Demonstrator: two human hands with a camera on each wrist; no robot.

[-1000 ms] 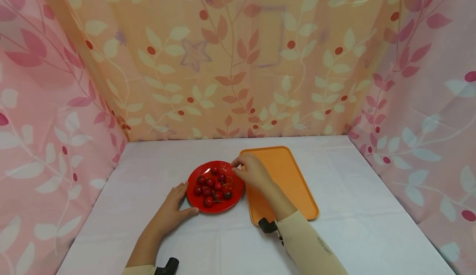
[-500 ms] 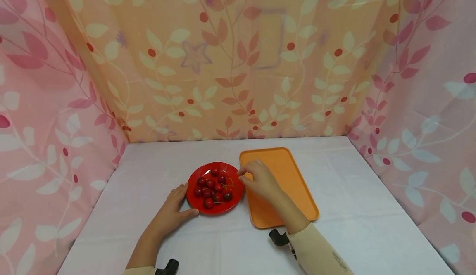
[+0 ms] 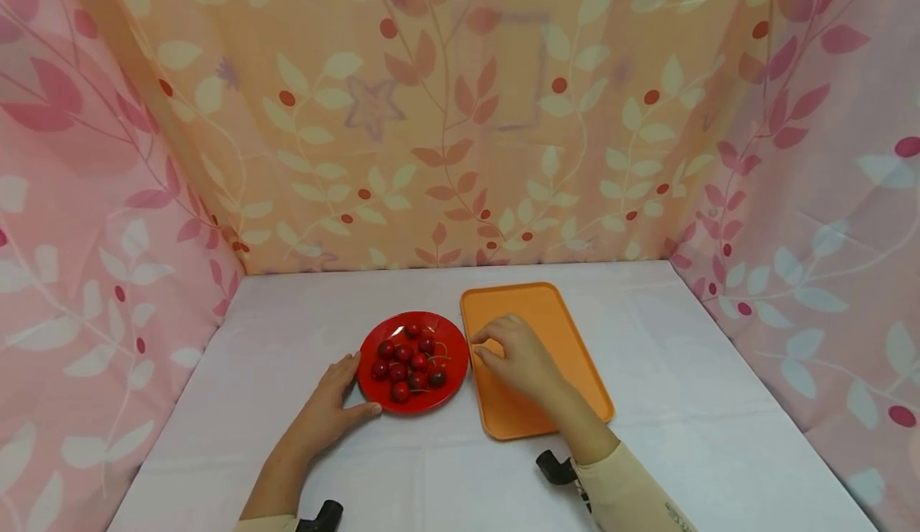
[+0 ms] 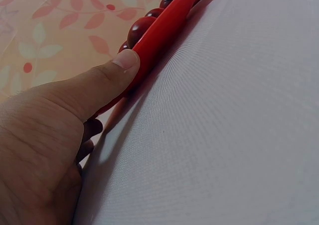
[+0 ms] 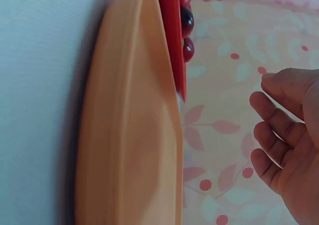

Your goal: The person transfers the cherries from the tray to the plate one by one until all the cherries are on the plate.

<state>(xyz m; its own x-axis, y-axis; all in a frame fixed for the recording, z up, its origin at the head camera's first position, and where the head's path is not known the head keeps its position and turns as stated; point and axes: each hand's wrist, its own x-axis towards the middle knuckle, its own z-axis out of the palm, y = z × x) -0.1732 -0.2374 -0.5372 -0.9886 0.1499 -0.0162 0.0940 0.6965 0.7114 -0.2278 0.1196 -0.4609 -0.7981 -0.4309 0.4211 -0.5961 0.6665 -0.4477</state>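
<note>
In the head view a round red plate holds several dark red cherries, some with stems. My left hand rests against the plate's left side, its thumb and fingers spread apart along the rim. From the left wrist, the thumb is seen touching the plate's edge. My right hand hovers over an orange rectangular tray, to the right of the plate. In the right wrist view its fingers are loosely curled, and nothing shows between them.
A white cloth covers the tabletop. Floral curtains rise at the back and on both sides. The tray stands close beside the plate's right rim. A black wrist device sits near the right sleeve.
My right hand has drawn back from the plate's upper right rim, moving right and slightly nearer, over the tray. The left hand stays at the plate; the cherries look unmoved.
</note>
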